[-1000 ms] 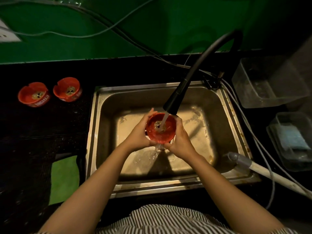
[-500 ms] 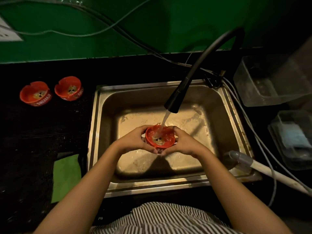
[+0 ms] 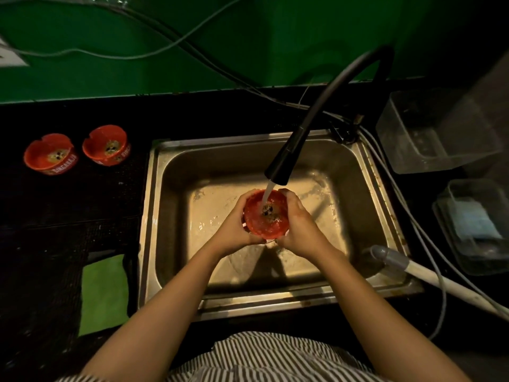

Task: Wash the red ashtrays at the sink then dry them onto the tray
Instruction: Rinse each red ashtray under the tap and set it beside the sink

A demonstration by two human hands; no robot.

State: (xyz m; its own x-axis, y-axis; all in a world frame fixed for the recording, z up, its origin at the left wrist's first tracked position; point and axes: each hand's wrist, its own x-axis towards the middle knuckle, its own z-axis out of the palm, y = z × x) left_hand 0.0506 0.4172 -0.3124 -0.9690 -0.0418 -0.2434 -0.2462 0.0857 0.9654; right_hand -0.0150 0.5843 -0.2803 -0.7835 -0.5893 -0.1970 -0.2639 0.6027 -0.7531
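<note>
A red ashtray is held over the steel sink, tilted toward me, with water from the black faucet running into its middle. My left hand grips its left side and my right hand grips its right side. Two more red ashtrays stand on the dark counter at the far left, one beside the other, both with residue inside.
A green cloth lies on the counter left of the sink. Clear plastic containers stand on the right. A grey-tipped white hose rests over the sink's front right corner. Cables run along the green wall.
Both hands tipped the ashtray flatter and lower half a second ago, then raised and tilted it back toward me under the running water.
</note>
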